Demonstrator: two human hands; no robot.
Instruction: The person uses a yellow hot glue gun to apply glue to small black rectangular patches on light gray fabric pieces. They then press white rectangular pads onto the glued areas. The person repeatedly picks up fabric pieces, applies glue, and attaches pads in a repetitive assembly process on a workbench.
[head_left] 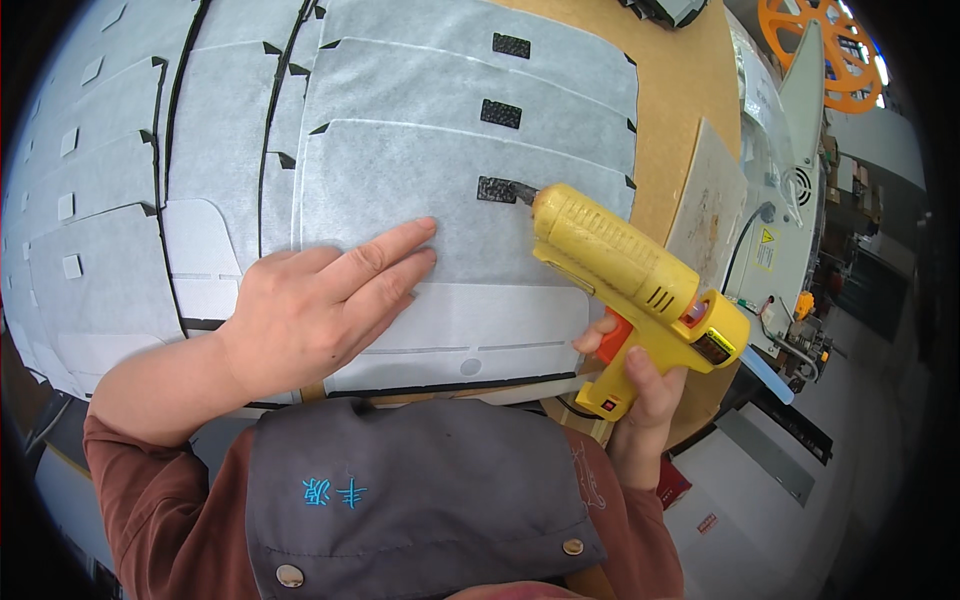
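Note:
In my right hand (645,385) is a yellow hot glue gun (630,265), with fingers round its handle and near the orange trigger. A glue stick (768,375) pokes out of its back end. The dark nozzle touches or nearly touches a small black rectangular patch (496,189) on the nearest grey fabric panel (390,190). My left hand (320,300) lies flat on that panel, fingers stretched toward the right, holding nothing. Two more panels overlap behind it, each with a like black patch (501,113).
Rows of overlapping grey panels (90,260) with small white squares cover the left side. A brown board (690,70) lies under the stack at right. Beside it stands a pale machine (790,180) with cables, and an orange spoked reel (820,50) at the far right.

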